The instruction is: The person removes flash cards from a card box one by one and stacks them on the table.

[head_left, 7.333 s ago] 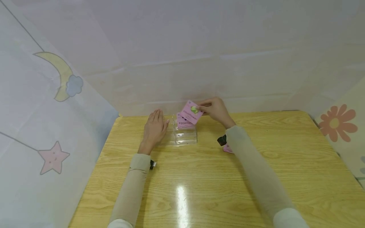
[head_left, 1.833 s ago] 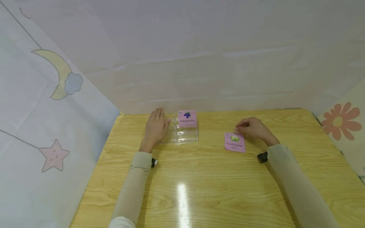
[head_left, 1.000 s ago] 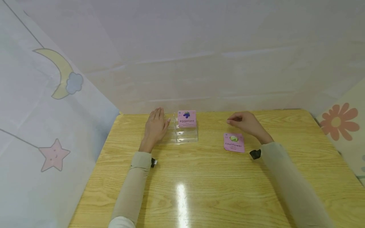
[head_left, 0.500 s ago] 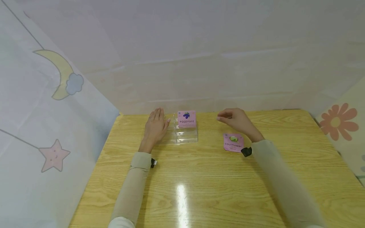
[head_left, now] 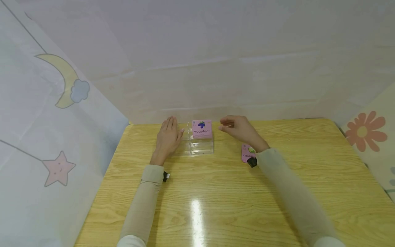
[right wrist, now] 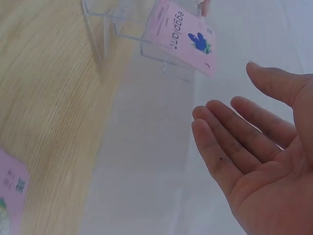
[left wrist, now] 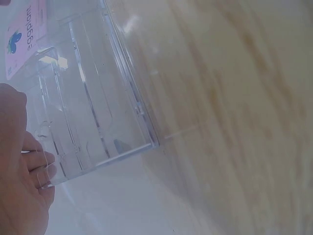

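Right hand (head_left: 240,131) hangs in the air near the back of the table, its fingers loose and its thumb apart from them. It grips nothing. The left hand (head_left: 167,140) lies over the left side of the see-through stand (head_left: 202,148), with its fingers straight. Under it all is the wide yellow wood table (head_left: 228,199). The stand has steps and sits near the table's back edge.

The eggplant card (head_left: 206,128) sits in the right half of the stand, up toward the back. From the right hand it lies straight to the left, just past the fingertips, not touching them. From the left hand it lies to the right, just past the thumb. The gaps look alike, so I cannot tell which hand is nearer. The card leans back and looks almost square, so no long side stands out.

It is pink with round corners. A purple eggplant with green leaves is on top, then its dark name, then words too tiny to read. The cauliflower card (head_left: 247,151), pink too, lies on the table, partly hidden by the right sleeve (head_left: 290,193).
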A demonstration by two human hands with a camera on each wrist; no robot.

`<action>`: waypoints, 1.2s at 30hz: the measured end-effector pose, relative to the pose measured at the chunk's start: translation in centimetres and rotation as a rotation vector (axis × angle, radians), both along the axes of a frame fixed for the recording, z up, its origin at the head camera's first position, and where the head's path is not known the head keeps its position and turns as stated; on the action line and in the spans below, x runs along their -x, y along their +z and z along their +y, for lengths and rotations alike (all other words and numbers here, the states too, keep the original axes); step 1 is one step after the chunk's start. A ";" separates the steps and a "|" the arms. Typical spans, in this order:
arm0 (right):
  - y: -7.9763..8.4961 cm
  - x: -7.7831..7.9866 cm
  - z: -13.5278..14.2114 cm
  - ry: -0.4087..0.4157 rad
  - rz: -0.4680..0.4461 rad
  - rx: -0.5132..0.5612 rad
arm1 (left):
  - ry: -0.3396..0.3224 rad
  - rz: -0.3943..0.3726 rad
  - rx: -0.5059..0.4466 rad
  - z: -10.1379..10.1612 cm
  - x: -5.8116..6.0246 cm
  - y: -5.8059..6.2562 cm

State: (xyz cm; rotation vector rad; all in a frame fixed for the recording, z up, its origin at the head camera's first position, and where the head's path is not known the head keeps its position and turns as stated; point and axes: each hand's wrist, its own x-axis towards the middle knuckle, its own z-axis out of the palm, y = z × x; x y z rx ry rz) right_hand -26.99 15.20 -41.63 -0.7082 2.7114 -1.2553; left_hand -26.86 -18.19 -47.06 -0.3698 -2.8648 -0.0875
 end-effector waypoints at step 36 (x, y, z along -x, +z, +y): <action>-1.2 2.0 -6.2 0.107 0.394 -0.380 | 0.001 -0.001 0.001 0.2 0.0 0.1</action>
